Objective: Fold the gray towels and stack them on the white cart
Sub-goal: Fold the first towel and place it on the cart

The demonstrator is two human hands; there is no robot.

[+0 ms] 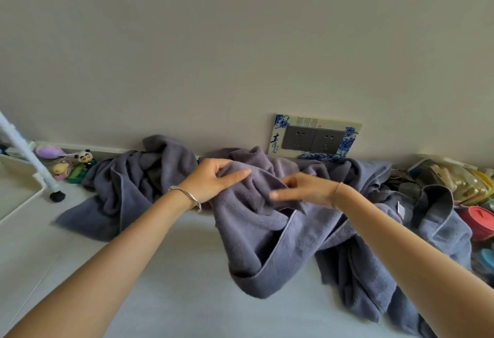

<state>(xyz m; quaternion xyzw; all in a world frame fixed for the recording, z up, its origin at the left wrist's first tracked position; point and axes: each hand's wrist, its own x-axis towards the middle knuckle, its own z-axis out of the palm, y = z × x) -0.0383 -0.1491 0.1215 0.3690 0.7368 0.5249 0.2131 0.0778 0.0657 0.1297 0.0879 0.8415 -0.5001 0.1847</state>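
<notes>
Grey double socket [312, 138] low on the pale wall [240, 43], framed by a blue-and-white patterned surround [279, 134]. Far left of the socket stands a little panda figurine [85, 156], with a purple toy [49, 151] and a yellow toy [60, 169] just beyond it. Right of the socket, clear packets [459, 180] in a heap, a red round container [478, 220] below them

The white cart [18, 198] is cut by the left edge. The right hand's [307, 190] fingers [279, 195] are blurred; whether they grip the gray towel [267, 230] is unclear.
</notes>
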